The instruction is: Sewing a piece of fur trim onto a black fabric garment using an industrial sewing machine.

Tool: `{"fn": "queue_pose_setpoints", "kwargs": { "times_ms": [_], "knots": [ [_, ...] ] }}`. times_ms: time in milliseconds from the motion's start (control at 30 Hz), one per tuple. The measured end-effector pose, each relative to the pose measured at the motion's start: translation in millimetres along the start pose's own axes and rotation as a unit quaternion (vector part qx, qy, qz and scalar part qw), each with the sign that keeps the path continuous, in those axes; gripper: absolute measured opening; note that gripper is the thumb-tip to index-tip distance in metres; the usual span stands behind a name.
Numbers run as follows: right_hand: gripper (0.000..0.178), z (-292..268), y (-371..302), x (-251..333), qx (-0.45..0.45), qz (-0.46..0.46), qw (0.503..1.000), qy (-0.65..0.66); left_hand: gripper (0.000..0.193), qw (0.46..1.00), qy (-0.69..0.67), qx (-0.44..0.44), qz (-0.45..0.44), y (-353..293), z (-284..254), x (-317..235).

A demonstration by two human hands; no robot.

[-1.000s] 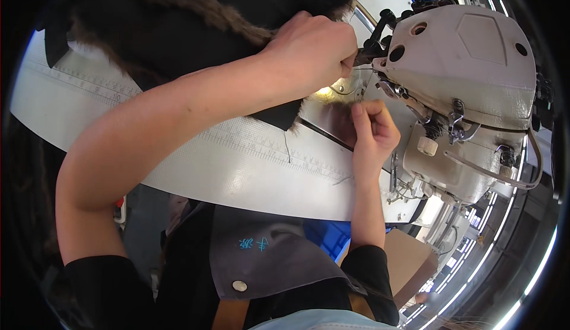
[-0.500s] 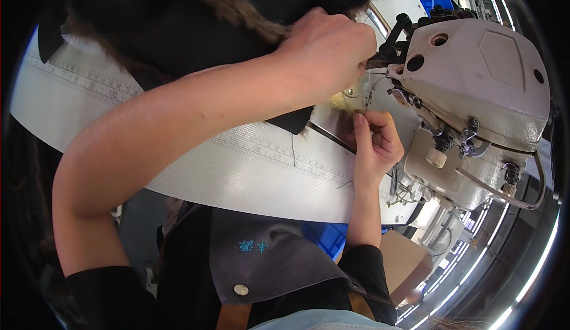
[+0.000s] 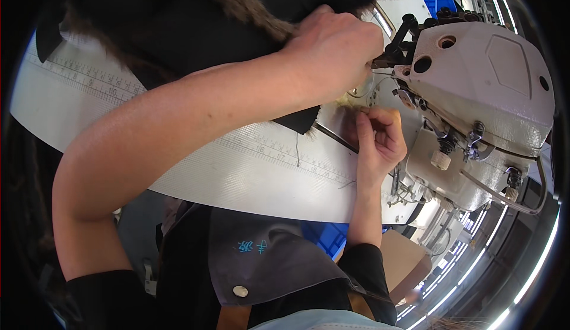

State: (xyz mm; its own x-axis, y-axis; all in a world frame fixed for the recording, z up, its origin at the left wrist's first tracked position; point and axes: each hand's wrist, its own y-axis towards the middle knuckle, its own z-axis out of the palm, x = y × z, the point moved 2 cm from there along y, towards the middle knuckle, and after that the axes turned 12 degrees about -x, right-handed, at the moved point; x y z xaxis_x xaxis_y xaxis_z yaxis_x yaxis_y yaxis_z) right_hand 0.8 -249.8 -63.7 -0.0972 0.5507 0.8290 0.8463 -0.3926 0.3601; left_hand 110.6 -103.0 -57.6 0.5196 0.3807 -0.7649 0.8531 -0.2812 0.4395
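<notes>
Both hands work at the needle end of a pale industrial sewing machine (image 3: 481, 63). Reaching across, the left hand (image 3: 341, 51) is curled, its fingertips hidden, so its grip cannot be told. Lower, the right hand (image 3: 383, 137) presses thumb and forefinger together; whether they pinch anything is too fine to tell. Thin thread (image 3: 358, 97) loops between them. Black fabric with brown fur (image 3: 196, 39) lies left on the ruler-marked worktop (image 3: 237, 175). Stitching seems paused: a grey thread tail (image 3: 298, 152) hangs untrimmed from its corner; whether the needle is threaded is unclear.
</notes>
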Motion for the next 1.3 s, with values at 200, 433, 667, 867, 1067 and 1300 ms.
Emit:
{"fn": "queue_pose_setpoints", "kwargs": {
  "times_ms": [200, 433, 667, 867, 1067, 1300],
  "knots": [
    [0.008, -6, 2, 2, 0.13, -0.184, 0.974, -0.003, 0.012, 0.999, -0.007, 0.034, -0.031, 2, 1, 1],
    [0.01, 0, 25, -15, -0.03, 0.104, 0.987, 0.119, 0.013, 0.999, -0.015, 0.033, -0.038, 4, 4, 0],
    [0.014, 17, 34, -14, 0.017, 0.081, 0.983, 0.161, 0.013, 0.997, -0.026, 0.049, -0.056, 4, 4, -1],
    [0.014, 20, 36, -12, 0.012, 0.078, 0.985, 0.155, 0.014, 0.998, -0.019, 0.046, -0.046, 4, 5, 2],
    [0.009, 20, 36, -12, 0.002, 0.066, 0.989, 0.133, 0.014, 0.999, -0.015, 0.038, -0.031, 3, 6, 3],
    [0.006, 20, 35, -10, -0.014, 0.078, 0.989, 0.124, 0.015, 0.998, 0.004, 0.045, -0.035, 3, 6, 2]
  ]
}}
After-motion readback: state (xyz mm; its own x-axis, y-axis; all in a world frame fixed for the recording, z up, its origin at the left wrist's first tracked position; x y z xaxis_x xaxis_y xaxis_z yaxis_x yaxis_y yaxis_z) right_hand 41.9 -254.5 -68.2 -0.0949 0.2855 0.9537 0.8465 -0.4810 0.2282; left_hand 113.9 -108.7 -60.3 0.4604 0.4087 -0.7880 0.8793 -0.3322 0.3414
